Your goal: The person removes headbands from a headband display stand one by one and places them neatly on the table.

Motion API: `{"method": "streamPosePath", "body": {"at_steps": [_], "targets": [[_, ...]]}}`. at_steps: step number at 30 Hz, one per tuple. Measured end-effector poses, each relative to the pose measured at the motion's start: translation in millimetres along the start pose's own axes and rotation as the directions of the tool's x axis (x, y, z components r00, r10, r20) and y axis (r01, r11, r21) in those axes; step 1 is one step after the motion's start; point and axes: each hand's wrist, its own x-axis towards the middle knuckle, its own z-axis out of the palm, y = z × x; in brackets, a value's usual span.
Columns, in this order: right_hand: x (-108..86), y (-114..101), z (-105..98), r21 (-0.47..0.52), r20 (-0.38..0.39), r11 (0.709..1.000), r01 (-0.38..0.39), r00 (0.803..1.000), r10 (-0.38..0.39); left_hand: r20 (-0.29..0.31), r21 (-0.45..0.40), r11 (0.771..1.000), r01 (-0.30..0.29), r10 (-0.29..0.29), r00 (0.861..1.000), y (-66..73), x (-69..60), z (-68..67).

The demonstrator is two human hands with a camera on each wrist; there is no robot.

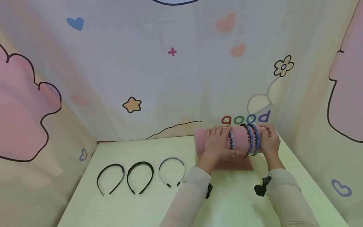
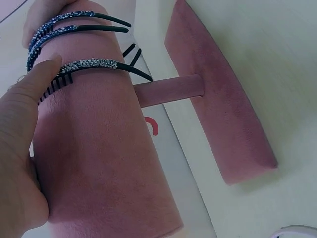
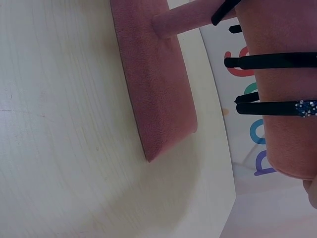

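Observation:
A pink plush headband stand point(image 1: 241, 140) has a horizontal roll on a post above a flat base point(image 2: 223, 109). My left hand point(image 1: 216, 142) grips the roll left of its middle, its thumb touching a silver glittery headband point(image 2: 91, 64). At the roll's right end, my right hand point(image 1: 269, 138) holds the stand, its fingertips on the end. Two blue glittery headbands point(image 1: 252, 138) sit side by side on the roll near that hand. The right wrist view shows their dark tips point(image 3: 247, 108) and only a sliver of the right hand.
To the left on the table point(image 1: 119, 211) lie a thin dark headband point(image 1: 98, 177), a black toothed headband point(image 1: 153, 176) and a white headband point(image 1: 184, 170). A printed curtain point(image 1: 170, 78) surrounds the table's back and sides.

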Motion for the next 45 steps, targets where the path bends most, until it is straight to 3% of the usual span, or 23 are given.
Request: {"method": "streamPosePath", "body": {"at_steps": [16,22,30,41,45], "targets": [[0.3,0,2,-0.006,-0.016,1.0,0.007,1.0,-0.007,-0.11,-0.066,0.996,0.063,-0.07,0.992,-16.7,-15.9,-1.6],[-0.8,4,0,0.004,-0.003,1.0,-0.023,1.0,0.023,-0.143,-0.088,0.994,0.064,-0.076,0.987,-18.1,-20.8,1.0],[0.6,3,1,0.013,-0.017,1.0,-0.004,1.0,0.004,-0.18,-0.057,0.996,0.068,-0.077,0.981,-21.4,-21.1,0.7],[0.7,1,0,0.009,-0.016,1.0,0.0,1.0,0.0,-0.162,-0.076,0.994,0.083,-0.094,0.982,-29.7,-24.6,-4.0],[1.0,1,-1,0.003,-0.01,1.0,0.001,1.0,-0.001,-0.139,-0.145,0.985,0.096,-0.116,0.983,-36.9,-27.6,-4.2]]}}
